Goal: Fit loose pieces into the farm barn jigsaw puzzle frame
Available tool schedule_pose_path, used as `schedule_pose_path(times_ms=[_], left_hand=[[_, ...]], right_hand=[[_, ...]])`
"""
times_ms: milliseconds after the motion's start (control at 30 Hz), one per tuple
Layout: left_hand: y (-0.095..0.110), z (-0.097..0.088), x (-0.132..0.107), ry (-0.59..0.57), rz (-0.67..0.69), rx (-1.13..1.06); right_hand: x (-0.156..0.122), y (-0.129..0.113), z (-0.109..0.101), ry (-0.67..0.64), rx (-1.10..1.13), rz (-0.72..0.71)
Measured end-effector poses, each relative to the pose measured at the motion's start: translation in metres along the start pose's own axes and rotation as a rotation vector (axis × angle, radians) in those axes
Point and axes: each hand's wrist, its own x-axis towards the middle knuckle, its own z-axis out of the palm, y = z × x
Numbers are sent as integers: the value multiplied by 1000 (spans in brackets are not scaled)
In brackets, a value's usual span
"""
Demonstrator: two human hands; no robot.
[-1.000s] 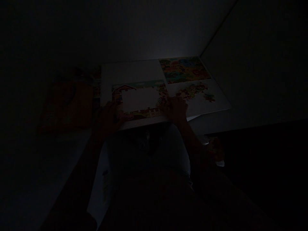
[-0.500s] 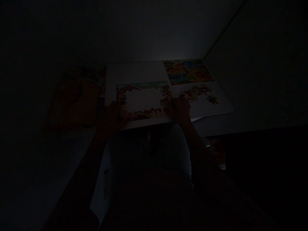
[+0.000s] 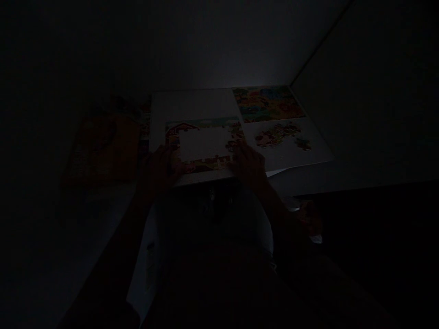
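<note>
I note one main change: the right hand has shifted left and slightly toward the lower edge, and more of the left end of the loose pieces now shows. The left hand keeps its position.

Location: the puzzle lies flat on the white board, at the centre of the frame. Its border is laid; its middle is bare.

Right hand: the fingers are bent over the puzzle's lower right corner. Lighting is very low; I cannot tell how far they are parted or whether a piece is held.

Left hand: it rests at the lower left corner, thumb spread away from the fingers, with nothing seen in its hold.

Assessment: I judge that the work now centres on the border's right side rather than on the pile. The inner area is unfilled.
</note>
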Motion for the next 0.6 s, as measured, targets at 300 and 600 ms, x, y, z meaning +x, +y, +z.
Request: schedule_pose_path(times_ms=[300,600], left_hand=[[-1,2,-2,21,9,-3],[-1,0,-2,-12,5,-23]], right_hand=[[37,-58,15,-98,27,-85],[43,-72,22,-68,78,-107]])
